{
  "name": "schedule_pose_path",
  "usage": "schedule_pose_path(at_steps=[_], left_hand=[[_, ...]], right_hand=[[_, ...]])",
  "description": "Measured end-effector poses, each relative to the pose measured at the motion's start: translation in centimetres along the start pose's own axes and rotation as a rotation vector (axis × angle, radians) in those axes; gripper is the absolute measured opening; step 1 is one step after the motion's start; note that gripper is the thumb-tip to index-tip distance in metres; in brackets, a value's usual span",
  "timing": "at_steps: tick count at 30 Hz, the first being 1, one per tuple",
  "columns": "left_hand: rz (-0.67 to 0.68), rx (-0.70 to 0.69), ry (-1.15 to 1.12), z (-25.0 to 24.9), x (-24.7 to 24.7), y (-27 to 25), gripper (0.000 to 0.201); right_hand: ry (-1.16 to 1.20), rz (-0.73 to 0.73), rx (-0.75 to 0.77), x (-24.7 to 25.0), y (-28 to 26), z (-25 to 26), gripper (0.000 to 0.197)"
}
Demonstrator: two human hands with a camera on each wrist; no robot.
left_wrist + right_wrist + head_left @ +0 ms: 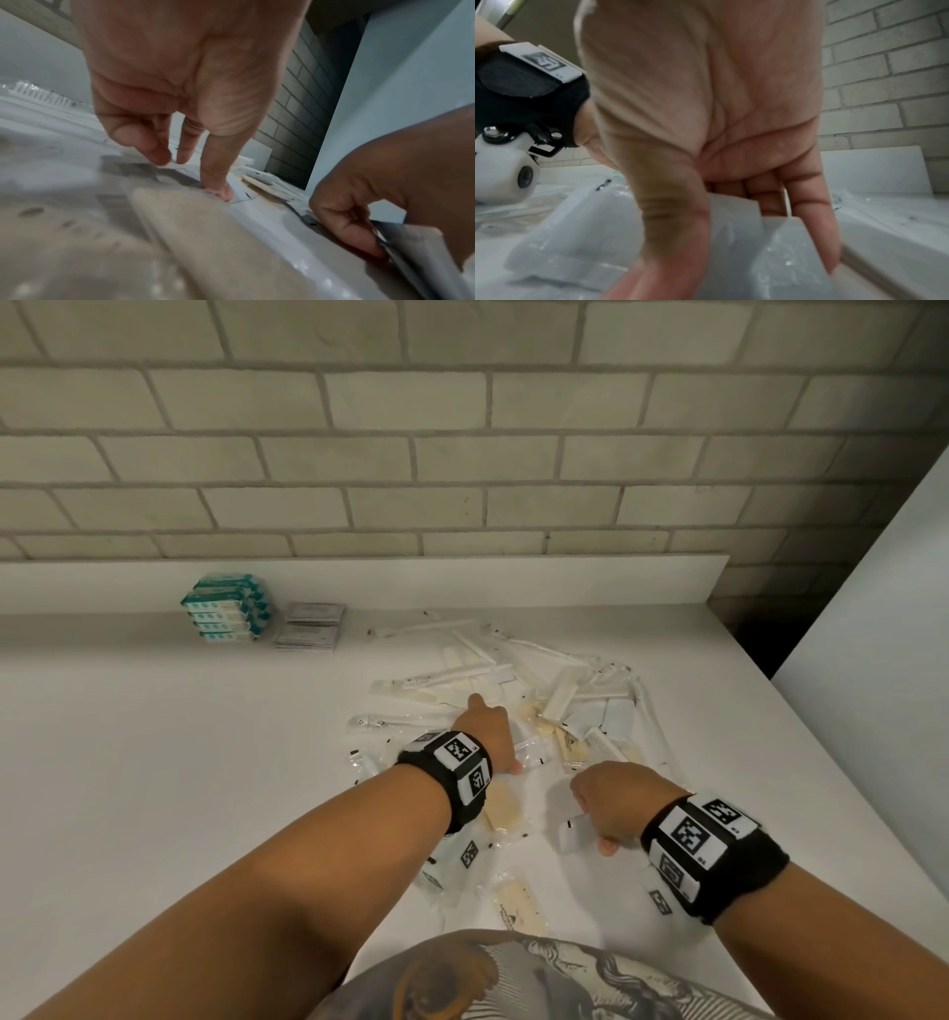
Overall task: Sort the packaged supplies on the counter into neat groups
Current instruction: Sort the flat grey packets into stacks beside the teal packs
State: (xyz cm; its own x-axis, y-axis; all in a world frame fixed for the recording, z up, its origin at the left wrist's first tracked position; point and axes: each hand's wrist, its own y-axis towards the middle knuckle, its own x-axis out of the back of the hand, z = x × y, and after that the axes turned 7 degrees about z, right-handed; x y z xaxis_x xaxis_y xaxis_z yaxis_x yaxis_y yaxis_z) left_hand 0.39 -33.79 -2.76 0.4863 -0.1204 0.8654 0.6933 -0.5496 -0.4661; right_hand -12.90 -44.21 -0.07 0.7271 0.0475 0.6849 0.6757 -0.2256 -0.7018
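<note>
1. Left hand (485,729), fingers straight, presses crinkly clear wrappers (513,690) piled mid tabletop (154,762).
2. Right hand (613,801) pinches flat white packet (577,834).
3. Boxy teal cartons (226,607) stacked by wall.

No lettering on any package or box can be read.

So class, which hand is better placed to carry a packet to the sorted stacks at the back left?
Probably the left hand: it lies nearer the teal boxes and grey sachets. The right hand already grips a white packet, farther away.
</note>
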Motion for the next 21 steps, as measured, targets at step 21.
schedule_pose_path(at_steps=[21], left_hand=[[-0.137,-0.251,-0.743,0.8,3.1,-4.4,0.026]], right_hand=[[1.544,-0.563,0.23,1.1,-2.5,-1.4,0.022]])
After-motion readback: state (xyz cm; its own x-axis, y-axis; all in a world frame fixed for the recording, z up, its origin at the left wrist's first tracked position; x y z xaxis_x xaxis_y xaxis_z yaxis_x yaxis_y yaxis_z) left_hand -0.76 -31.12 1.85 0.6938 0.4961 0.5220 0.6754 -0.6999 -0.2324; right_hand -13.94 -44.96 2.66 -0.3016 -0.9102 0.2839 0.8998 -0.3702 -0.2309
